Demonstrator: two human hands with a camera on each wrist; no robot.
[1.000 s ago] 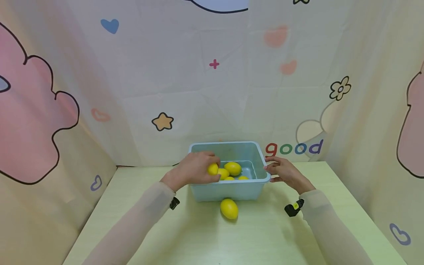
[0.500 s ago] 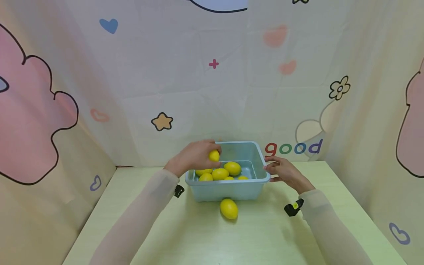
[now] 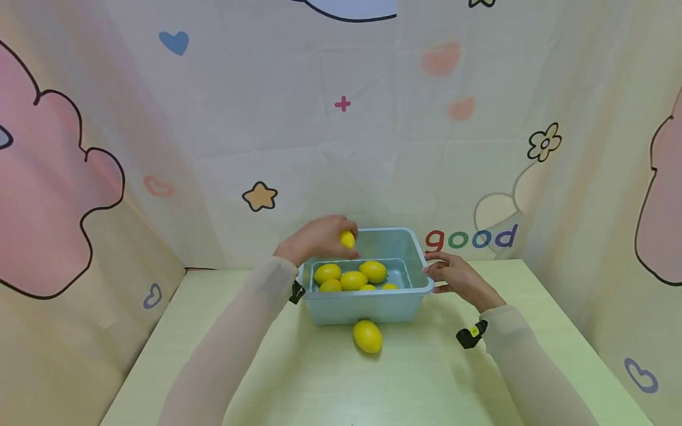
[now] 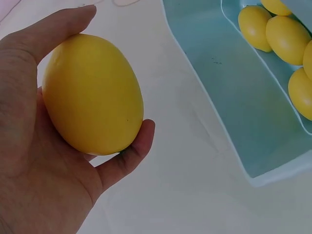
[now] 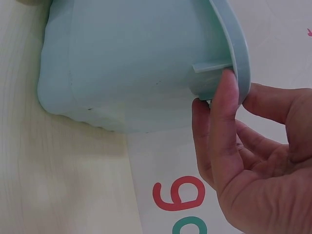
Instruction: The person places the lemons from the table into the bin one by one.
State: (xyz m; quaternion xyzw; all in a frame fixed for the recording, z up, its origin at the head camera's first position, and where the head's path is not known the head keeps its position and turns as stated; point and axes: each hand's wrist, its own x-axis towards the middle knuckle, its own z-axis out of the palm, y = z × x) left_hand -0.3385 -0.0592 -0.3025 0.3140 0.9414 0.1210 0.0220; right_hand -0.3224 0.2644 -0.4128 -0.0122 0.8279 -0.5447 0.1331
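Note:
My left hand [image 3: 322,238] grips a yellow lemon [image 4: 92,95] above the left part of a light blue plastic bin [image 3: 367,309]. In the left wrist view the thumb and fingers curl round the lemon's sides. My right hand [image 3: 459,278] pinches the bin's right rim [image 5: 240,53], thumb on one side and fingers under the lip. Several lemons [image 3: 354,281] lie on the bin floor, the nearest ones partly hidden by the front wall. One more lemon [image 3: 367,336] rests on the table just in front of the bin.
The bin stands at the back of a pale wooden table [image 3: 298,378], near a printed cloth backdrop [image 3: 298,118]. Cloth also hangs along the left and right sides. Small black cameras [image 3: 471,335] are worn at the wrists.
My left hand has risen out of the bin with the lemon, uncovering the lemons at the bin's left. My right hand has kept its grip on the rim, and the bin stays put.

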